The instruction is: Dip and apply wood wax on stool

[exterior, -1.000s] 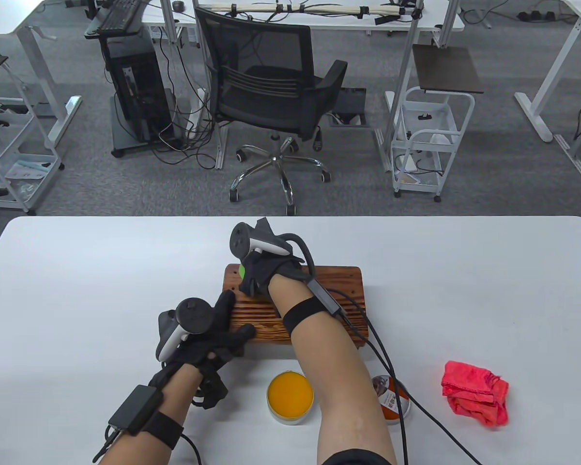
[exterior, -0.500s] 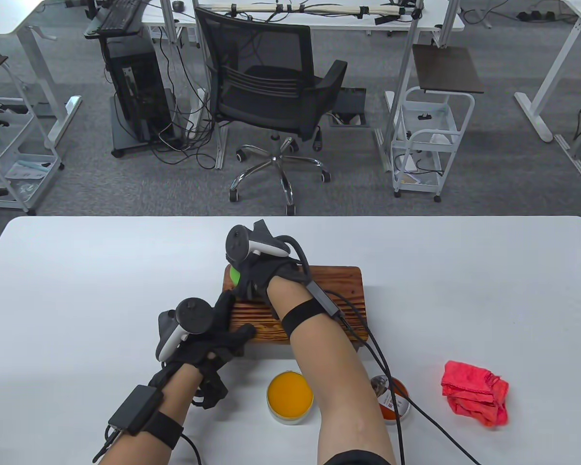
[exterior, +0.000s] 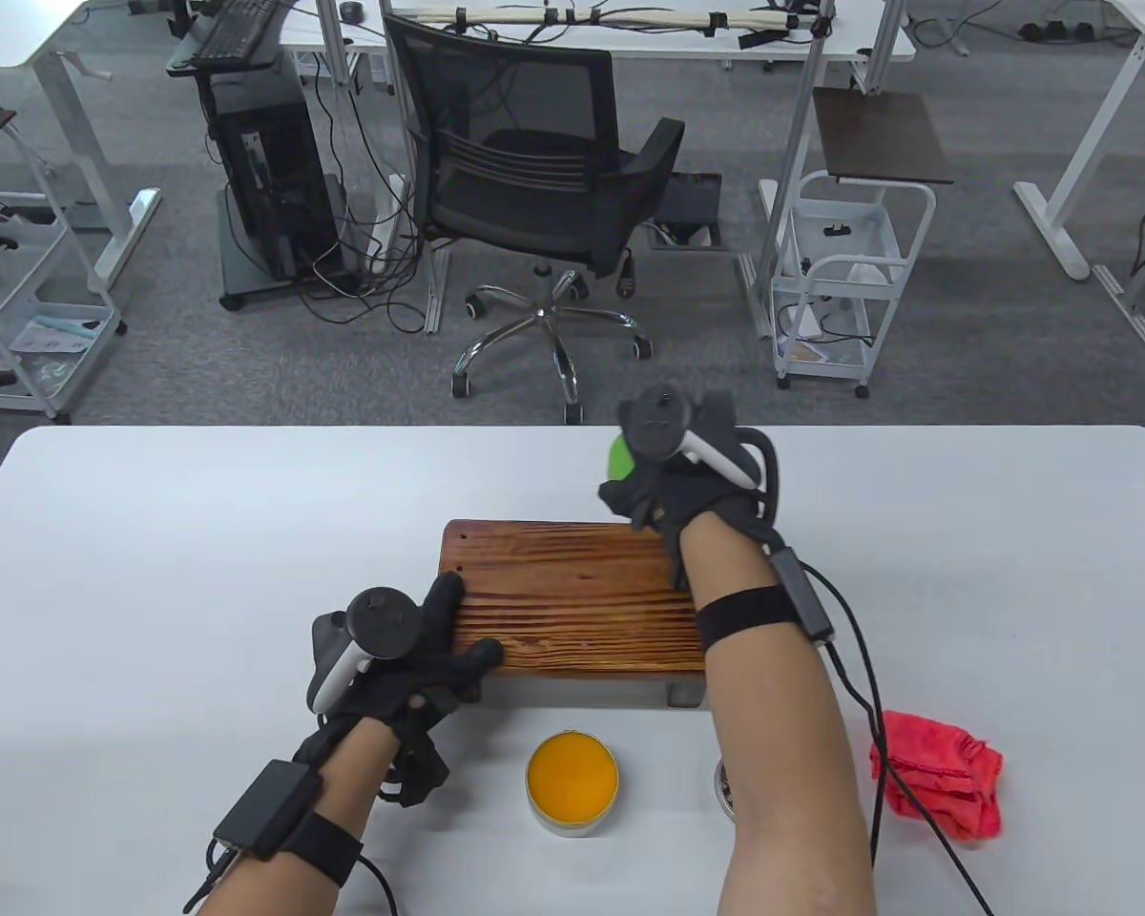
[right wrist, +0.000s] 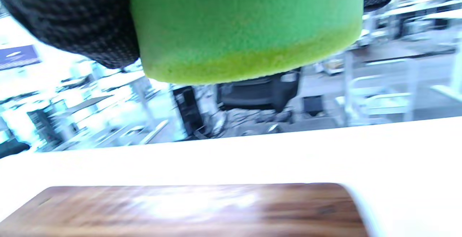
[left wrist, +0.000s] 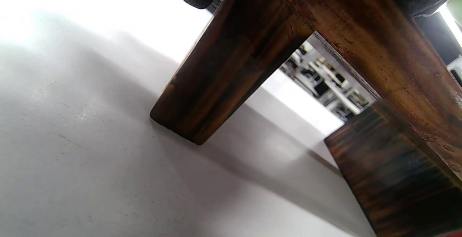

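The dark brown wooden stool (exterior: 572, 592) stands mid-table. My left hand (exterior: 453, 625) rests on its near left corner, fingers spread and straight, thumb along the front edge. The left wrist view looks under the stool's seat (left wrist: 364, 31) past a leg (left wrist: 223, 71). My right hand (exterior: 630, 482) hovers over the stool's far right edge and grips a round green sponge (exterior: 618, 458). In the right wrist view the sponge (right wrist: 245, 27) sits between gloved fingers (right wrist: 72, 17), its lower rim tinted yellow, above the stool top (right wrist: 202, 208). An open tin of orange wax (exterior: 572, 782) lies in front of the stool.
The tin's lid (exterior: 725, 778) is mostly hidden behind my right forearm. A crumpled red cloth (exterior: 945, 773) lies at the front right. The right glove's cable (exterior: 868, 687) trails across the table beside the stool. An office chair (exterior: 544, 200) stands beyond the table's far edge.
My right hand with the sponge has swept from the stool's far left corner to its far right edge and risen off the wood. The left hand and stool have stayed put.
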